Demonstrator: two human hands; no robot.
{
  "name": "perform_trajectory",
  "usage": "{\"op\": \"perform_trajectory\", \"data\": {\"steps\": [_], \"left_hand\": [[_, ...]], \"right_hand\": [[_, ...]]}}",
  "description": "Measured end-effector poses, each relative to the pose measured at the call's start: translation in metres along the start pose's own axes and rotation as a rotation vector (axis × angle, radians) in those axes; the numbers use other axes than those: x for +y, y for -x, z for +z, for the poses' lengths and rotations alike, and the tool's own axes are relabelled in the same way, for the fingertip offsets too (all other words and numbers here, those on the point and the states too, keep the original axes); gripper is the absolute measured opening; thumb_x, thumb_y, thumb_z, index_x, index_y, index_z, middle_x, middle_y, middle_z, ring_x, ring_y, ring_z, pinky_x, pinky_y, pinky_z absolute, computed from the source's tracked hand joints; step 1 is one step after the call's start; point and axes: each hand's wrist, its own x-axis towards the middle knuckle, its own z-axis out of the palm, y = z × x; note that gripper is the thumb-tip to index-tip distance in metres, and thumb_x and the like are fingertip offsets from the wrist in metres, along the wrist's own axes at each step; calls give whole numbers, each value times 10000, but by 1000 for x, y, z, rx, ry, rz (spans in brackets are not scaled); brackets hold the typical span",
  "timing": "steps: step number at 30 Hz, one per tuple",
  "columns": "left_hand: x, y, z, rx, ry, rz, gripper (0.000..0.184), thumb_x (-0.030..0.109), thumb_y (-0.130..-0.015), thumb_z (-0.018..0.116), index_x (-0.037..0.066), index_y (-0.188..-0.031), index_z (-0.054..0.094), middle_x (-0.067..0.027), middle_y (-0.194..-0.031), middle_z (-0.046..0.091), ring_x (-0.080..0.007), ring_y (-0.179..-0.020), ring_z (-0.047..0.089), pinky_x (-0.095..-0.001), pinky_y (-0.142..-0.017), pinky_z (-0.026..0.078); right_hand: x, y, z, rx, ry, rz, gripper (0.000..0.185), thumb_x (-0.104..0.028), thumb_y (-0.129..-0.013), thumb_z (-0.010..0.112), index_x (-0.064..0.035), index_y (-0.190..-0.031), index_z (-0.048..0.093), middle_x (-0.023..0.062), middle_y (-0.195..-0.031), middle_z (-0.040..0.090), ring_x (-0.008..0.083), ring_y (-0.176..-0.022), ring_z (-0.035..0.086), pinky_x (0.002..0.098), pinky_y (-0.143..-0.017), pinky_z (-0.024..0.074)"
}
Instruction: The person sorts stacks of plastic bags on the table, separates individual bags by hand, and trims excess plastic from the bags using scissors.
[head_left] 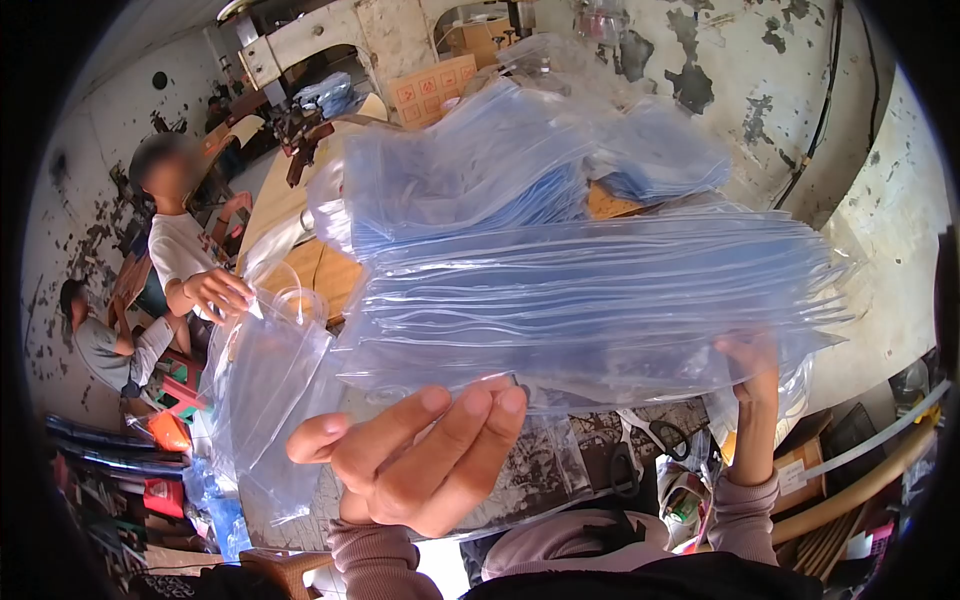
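A thick, layered stack of clear bluish plastic sheets (590, 285) lies across the table before me. At its front edge my left hand (425, 455) is closed, fingertips pinched together; a small dark bit shows beside them, too small to name. My right hand (750, 362) grips the front plastic sheet (640, 375) near its right end, its fingers partly seen through the film. Below the stack, scissors (640, 450) with black handles lie on the worn tabletop. Behind it rises another pile of plastic sheets (450, 170).
At the left, a co-worker (180, 240) holds loose clear plastic (270, 400) hanging over the table's side. Another person (105, 340) sits farther back. A machine (340, 45) and a cardboard box (435, 90) stand behind. Pipes (860, 480) run low at the right.
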Motion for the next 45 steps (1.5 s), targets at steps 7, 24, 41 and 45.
{"op": "perform_trajectory", "data": {"steps": [7, 24, 41, 45], "left_hand": [[0, 0, -1, 8, 1, -25, 342, 99, -641, 794, 287, -842, 591, 118, -889, 520, -110, -861, 520, -372, -945, 305], [-3, -3, 0, -9, 95, -24, 316, 257, -676, 762, 266, -824, 483, 94, -998, 599, -105, -922, 556, -494, -1034, 121], [-1, 1, -2, 33, 199, -42, 310, 308, -633, 772, 275, -662, 465, 88, -957, 620, -97, -901, 578, -496, -1043, 103], [3, -4, 0, 38, 187, -83, 348, 326, -654, 763, 251, -629, 425, 71, -940, 636, -106, -896, 588, -496, -1039, 108]], "right_hand": [[-2, 1, 3, 28, 20, 44, 601, 58, -553, 690, 70, -1125, 507, 132, -950, 602, 236, -830, 608, 337, -757, 498], [54, -18, -54, 14, 114, -97, 376, -122, -864, 565, -23, -1218, 487, 84, -1124, 546, 203, -981, 547, 316, -833, 478], [47, -13, -53, 1, -239, -32, 422, -106, -810, 635, -9, -1197, 496, 83, -1044, 584, 198, -951, 559, 310, -809, 485], [45, -11, -51, 13, -214, -36, 421, -105, -809, 637, -8, -1194, 497, 83, -1039, 585, 197, -947, 561, 310, -808, 485]]}}
